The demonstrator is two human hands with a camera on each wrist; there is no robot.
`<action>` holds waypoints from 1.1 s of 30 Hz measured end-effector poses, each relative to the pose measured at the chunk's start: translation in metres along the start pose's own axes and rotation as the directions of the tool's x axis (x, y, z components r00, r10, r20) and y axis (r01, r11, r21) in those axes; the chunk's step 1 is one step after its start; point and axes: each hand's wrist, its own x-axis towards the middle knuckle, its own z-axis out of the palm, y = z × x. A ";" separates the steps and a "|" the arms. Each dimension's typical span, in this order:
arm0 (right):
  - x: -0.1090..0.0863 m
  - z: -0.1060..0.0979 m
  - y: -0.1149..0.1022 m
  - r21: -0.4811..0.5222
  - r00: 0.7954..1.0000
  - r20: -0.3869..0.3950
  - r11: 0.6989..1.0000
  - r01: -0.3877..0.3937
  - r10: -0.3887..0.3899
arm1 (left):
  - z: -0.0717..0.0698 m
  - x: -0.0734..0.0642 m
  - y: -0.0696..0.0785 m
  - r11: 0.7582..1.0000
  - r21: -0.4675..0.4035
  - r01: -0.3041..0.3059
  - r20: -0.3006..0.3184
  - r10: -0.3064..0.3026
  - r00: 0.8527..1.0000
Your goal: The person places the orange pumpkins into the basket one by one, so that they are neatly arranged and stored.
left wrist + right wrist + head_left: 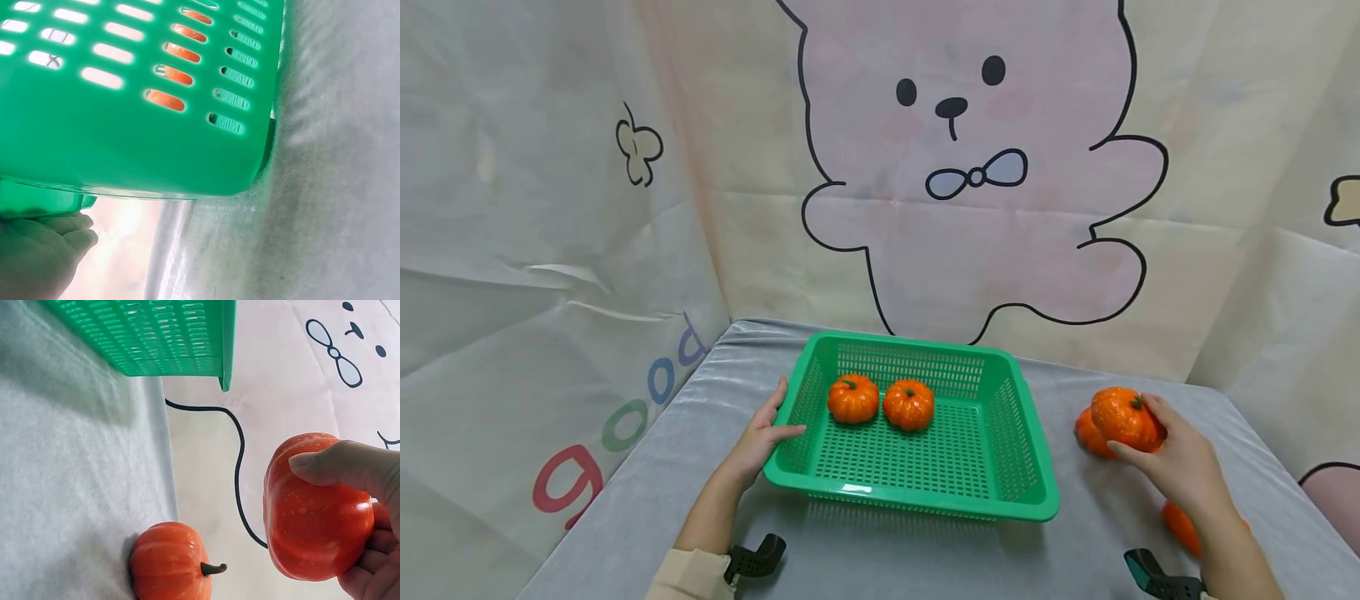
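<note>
My right hand (1183,454) grips a small orange pumpkin (1123,417), thumb on one side and fingers on the other. In the right wrist view this held pumpkin (319,512) is raised off the table. A second pumpkin (169,562) with a green stem lies on the cloth just beyond it, partly hidden by the held one in the head view. My left hand (760,437) holds the left rim of a green plastic basket (917,507), thumb over the edge. Inside the basket sit two pumpkins, a left one (853,398) and a right one (909,405), side by side near the back left.
Another orange pumpkin (1182,527) lies near the right forearm, partly covered by it. Grey cloth (865,554) covers the table. A printed curtain (970,250) with a cartoon bear hangs behind the table's far edge, and more curtain encloses both sides.
</note>
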 end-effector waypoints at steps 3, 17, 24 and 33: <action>0.002 0.000 -0.004 0.002 1.000 0.001 1.000 0.004 -0.004 | 0.000 0.000 0.001 1.000 -0.011 0.000 0.006 0.000 1.000; 0.018 -0.007 -0.033 0.014 0.997 0.002 0.996 0.083 -0.083 | 0.000 0.001 0.000 0.999 -0.042 0.015 0.030 -0.014 0.999; 0.027 -0.009 -0.055 0.068 0.987 -0.012 0.985 0.158 -0.158 | 0.000 0.002 0.000 0.999 -0.029 0.017 0.036 -0.016 0.999; 0.038 0.000 -0.080 0.089 0.973 -0.017 0.969 0.230 -0.230 | 0.001 0.000 0.001 0.999 -0.033 0.016 0.029 -0.015 0.999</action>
